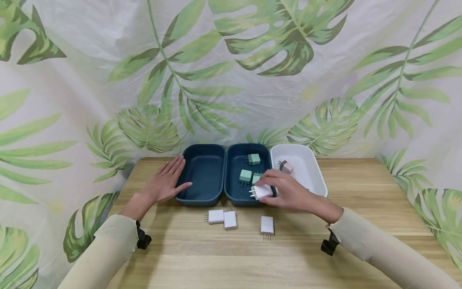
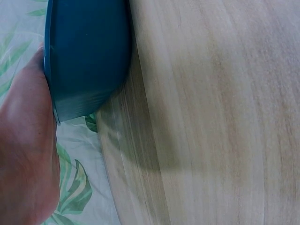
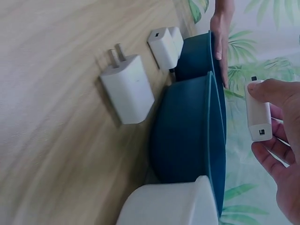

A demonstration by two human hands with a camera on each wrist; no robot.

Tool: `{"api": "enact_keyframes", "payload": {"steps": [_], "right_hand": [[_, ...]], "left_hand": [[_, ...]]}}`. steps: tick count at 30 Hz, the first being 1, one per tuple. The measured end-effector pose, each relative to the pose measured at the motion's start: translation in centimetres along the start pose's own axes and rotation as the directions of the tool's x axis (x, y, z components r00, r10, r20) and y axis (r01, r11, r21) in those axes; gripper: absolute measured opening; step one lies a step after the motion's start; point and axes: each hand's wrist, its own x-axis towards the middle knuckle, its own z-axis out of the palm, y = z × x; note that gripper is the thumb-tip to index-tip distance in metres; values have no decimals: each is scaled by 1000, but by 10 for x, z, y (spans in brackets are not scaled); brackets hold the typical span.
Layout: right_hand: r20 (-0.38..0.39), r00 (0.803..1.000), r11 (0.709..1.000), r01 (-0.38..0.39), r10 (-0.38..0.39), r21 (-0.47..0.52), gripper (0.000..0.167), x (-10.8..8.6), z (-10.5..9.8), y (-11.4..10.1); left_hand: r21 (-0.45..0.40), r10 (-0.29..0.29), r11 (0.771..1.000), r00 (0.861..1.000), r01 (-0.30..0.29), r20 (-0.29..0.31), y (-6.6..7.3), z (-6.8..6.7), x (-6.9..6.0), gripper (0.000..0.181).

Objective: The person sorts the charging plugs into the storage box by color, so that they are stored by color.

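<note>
My right hand [image 1: 288,192] pinches a white charger plug [image 1: 261,192] between thumb and fingers, above the front right part of the middle dark blue bin [image 1: 234,197]. In the right wrist view the held charger plug [image 3: 259,112] shows a port on one end. Several green charger plugs [image 1: 254,159] lie inside the middle bin, one partly hidden by the right hand. My left hand [image 1: 164,182] rests with fingers extended on the left rim of the left dark blue bin [image 1: 202,196]. In the left wrist view, that bin's wall [image 2: 89,51] hides the fingers.
The white bin [image 1: 317,176] at the right holds a pinkish plug [image 1: 286,167] with a dark end. On the wooden table before the bins lie three white charger plugs [image 1: 216,216], two of them touching. A leaf-patterned cloth [image 1: 274,108] hangs behind.
</note>
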Motion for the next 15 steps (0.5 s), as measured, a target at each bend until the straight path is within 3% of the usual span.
{"api": "enact_keyframes", "payload": {"steps": [15], "right_hand": [[15, 1000, 1000, 1, -1, 23, 35, 45, 14, -2]], "left_hand": [[-11, -1, 1000, 1000, 2, 2, 0, 0, -1, 95]]}}
